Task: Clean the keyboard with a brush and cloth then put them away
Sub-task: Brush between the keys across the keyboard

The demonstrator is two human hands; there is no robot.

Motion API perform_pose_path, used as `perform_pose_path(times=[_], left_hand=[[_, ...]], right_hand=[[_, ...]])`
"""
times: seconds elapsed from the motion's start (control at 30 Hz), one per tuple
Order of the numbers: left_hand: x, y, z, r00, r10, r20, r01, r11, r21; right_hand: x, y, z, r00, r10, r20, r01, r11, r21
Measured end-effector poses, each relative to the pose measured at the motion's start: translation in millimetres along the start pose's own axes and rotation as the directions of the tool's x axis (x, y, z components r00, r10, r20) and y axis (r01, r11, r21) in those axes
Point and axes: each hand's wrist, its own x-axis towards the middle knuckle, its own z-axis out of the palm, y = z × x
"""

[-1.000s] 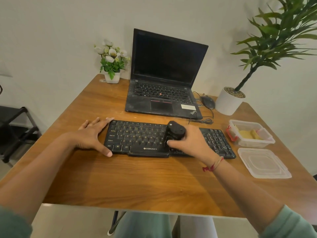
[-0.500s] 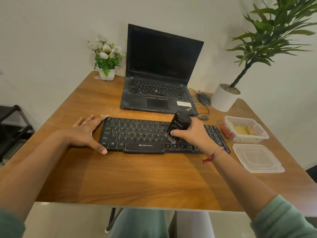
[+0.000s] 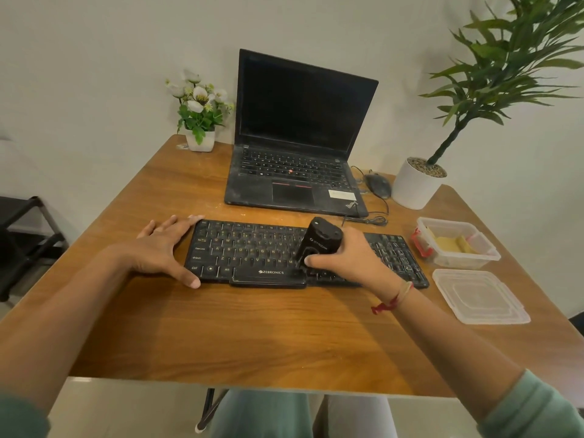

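Observation:
A dusty black keyboard [image 3: 252, 251] lies across the middle of the wooden table [image 3: 252, 327]. My right hand [image 3: 347, 257] grips a chunky black brush [image 3: 320, 240], held tilted with its lower end down on the keys right of the keyboard's centre. My left hand [image 3: 164, 248] rests flat against the keyboard's left end, fingers straight along the table and thumb at the front corner. A yellow cloth [image 3: 452, 245] lies folded inside a clear plastic box [image 3: 480, 259] to the right of the keyboard.
The box's clear lid [image 3: 480, 295] lies on the table in front of it. Behind the keyboard stands an open black laptop [image 3: 297, 137], with a wired mouse [image 3: 377, 184] and a large potted plant [image 3: 417, 181] to its right. A small flower pot [image 3: 200, 140] sits at the back left.
My right hand has slid the brush back and forth over the middle keys: rightwards, then back down toward the front row. My left hand has stayed at the keyboard's left end.

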Motion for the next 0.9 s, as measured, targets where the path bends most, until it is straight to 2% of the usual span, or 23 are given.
perform_pose_path(times=[0.07,0.17,0.33,0.47,0.63,0.8,0.9], left_hand=[[0.0,-0.2,-0.7,1.0,0.002,-0.001,-0.002,1.0,0.005],[-0.2,0.8,-0.6,1.0,0.006,-0.002,-0.006,1.0,0.003],[-0.8,0.3,-0.3,1.0,0.002,-0.002,-0.002,1.0,0.005],[-1.1,1.6,-0.7,1.0,-0.004,0.004,0.004,1.0,0.0],[-4.7,7.2,-0.2,1.0,0.0,-0.019,0.0,1.0,-0.02],[-4.5,6.8,-2.5,1.0,-0.003,0.016,0.004,1.0,-0.02],[-6.3,10.0,-2.3,1.0,-0.008,0.02,0.008,1.0,-0.017]], right_hand=[[4.1,3.4,-6.2,0.999,0.025,-0.029,-0.024,0.999,0.024],[11.6,11.5,-17.4,0.983,0.104,-0.154,-0.1,0.994,0.035],[-2.7,7.3,-1.2,1.0,0.011,-0.017,-0.011,1.0,-0.023],[9.9,18.3,-20.2,0.979,0.101,-0.179,-0.104,0.994,-0.01],[-7.2,9.3,-0.3,1.0,0.022,-0.015,-0.022,1.0,-0.014],[4.7,22.8,-18.1,0.965,0.123,-0.232,-0.122,0.992,0.018],[-6.3,13.3,-0.8,0.991,0.08,-0.11,-0.077,0.996,0.039]])
